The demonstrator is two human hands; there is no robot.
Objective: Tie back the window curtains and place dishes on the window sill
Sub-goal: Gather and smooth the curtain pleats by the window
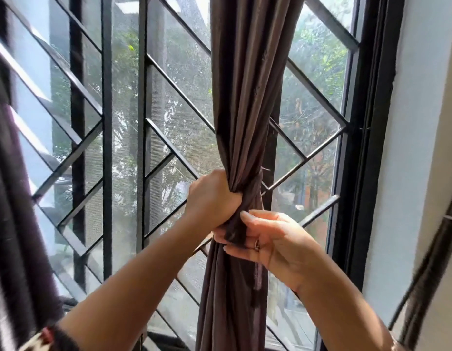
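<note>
Right now: the person is working on the curtain half of the task; judging by the hands, a tie is being formed and is not yet finished.
Task thing: a long grey-brown satin curtain (245,97) is hanging before the right half of the window, gathered into 1 narrow bundle at mid-height.
Left hand (209,198): it is wrapping a full fist round the bundle's waist, probably so that the folds are not spreading.
Right hand (268,239): just below and touching the left, it is curling its fingers under a darker twisted length of the cloth while the thumb is pressing on top, likely to draw the wrap tight.
Wrap: a band of the same fabric (255,183) is crossing the bundle just right of the fist.
Window: a black metal diamond-pattern grille (169,145) is standing behind the curtain, with trees showing beyond.
Room: a 2nd, dark purple curtain (7,224) is hanging at the window's left edge; a pale plastered wall (410,122) is adjoining the right frame.
Dishes and sill: no dishes are showing, and the sill is not clearly in view.
</note>
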